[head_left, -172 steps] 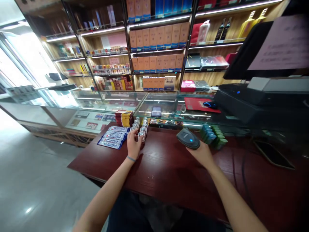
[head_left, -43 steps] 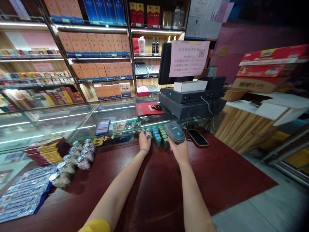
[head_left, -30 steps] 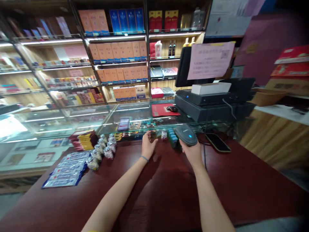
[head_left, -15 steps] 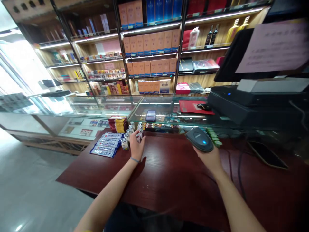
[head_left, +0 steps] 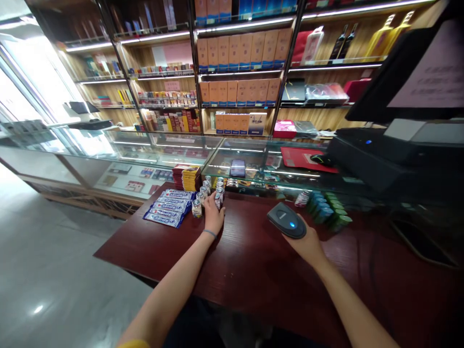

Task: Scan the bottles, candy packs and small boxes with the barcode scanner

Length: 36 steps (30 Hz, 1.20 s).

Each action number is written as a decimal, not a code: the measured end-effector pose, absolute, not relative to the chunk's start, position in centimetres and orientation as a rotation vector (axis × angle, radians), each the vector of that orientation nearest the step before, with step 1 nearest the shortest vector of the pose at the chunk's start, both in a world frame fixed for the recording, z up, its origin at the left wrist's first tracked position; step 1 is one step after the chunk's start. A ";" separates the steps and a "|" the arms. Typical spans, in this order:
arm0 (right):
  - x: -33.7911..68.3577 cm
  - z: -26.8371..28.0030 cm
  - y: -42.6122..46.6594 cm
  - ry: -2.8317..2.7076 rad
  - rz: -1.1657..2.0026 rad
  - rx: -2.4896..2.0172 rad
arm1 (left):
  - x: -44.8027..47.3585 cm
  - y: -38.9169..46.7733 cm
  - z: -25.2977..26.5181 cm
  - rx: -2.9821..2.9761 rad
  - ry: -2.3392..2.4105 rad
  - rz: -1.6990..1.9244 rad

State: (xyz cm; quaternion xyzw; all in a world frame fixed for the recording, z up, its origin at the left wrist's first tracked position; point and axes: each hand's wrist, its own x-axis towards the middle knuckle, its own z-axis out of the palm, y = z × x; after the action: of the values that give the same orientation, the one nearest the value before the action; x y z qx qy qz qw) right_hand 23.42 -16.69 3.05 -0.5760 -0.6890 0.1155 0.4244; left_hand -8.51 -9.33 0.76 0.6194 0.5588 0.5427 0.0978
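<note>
My left hand [head_left: 213, 217] reaches into the rows of small silver-capped bottles [head_left: 196, 208]. Its thumb and fingers are closed around the front bottle of the right row [head_left: 218, 200], which still stands among the others. A dark barcode scanner [head_left: 287, 220] with a lit blue light is in my right hand [head_left: 308, 244], held above the table with its front end toward the left. The fingers under the scanner are mostly hidden. Left of the bottles lie blue-and-white packets [head_left: 169, 208], overlapping in a row. Behind these stands a stack of red and yellow packets [head_left: 186, 178].
On the right of the dark red table [head_left: 246, 261] are a small bottle lying tilted [head_left: 302, 198], blue cans [head_left: 321, 209], green cans [head_left: 340, 220] and a phone [head_left: 422, 241]. A glass counter [head_left: 177, 150] runs behind, with a monitor [head_left: 395, 72] at right.
The view has shifted, so the shelves and table sit differently. My right hand has moved the scanner left, uncovering the tilted bottle and blue cans. My left hand has closed in on the front bottle.
</note>
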 end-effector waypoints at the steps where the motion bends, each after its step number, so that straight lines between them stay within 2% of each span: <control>1: 23.5 2.9 -16.6 -1.719 0.281 -1.448 | -8.5 -9.3 0.6 1.828 1.644 1.601; 8: 23.0 3.9 -17.1 -1.723 0.257 -1.465 | -8.0 -9.4 1.8 1.555 1.378 1.674; 15: 21.9 6.1 -18.4 -1.778 0.191 -1.525 | -7.2 -10.5 3.6 1.017 0.782 1.264; 25: 19.9 7.5 -19.4 -2.301 0.072 -1.395 | -7.0 -10.0 2.7 0.978 0.714 1.253; 36: 20.6 7.4 -19.1 -2.139 0.081 -1.462 | -7.1 -10.4 3.3 0.952 0.731 1.240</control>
State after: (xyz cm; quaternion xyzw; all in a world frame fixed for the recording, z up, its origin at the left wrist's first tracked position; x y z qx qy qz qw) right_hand 20.60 -19.14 7.36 -0.5430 -0.7942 0.0300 0.2712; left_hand -7.14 -10.36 3.26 0.4190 0.3218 0.5461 0.6502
